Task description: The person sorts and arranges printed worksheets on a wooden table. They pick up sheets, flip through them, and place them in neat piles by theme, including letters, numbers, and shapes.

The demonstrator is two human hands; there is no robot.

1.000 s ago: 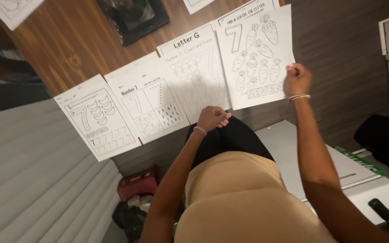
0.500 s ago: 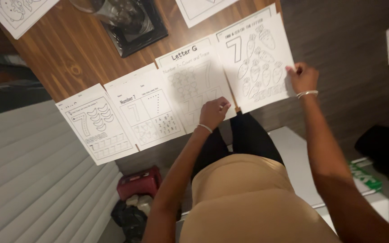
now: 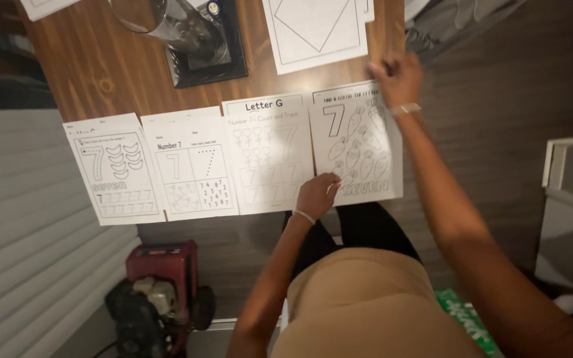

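carrot worksheet (image 3: 356, 142), flat, seemingly overhanging table edge

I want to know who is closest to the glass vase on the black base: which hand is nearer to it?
Right. The right hand rests at the carrot worksheet's top right corner, level with the glass vase but well to its right. The left hand sits lower, at the worksheets' bottom edge, farther away.

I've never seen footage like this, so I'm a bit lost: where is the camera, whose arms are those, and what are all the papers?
The camera sits on a person's head and looks down, so both arms are their own. On the wooden table lies a row of four white worksheets. The left hand presses the bottom edge where the third worksheet meets the carrot worksheet. The right hand, blurred, touches that carrot sheet's top corner. Further back are a diamond-outline sheet and a glass object on a black base.
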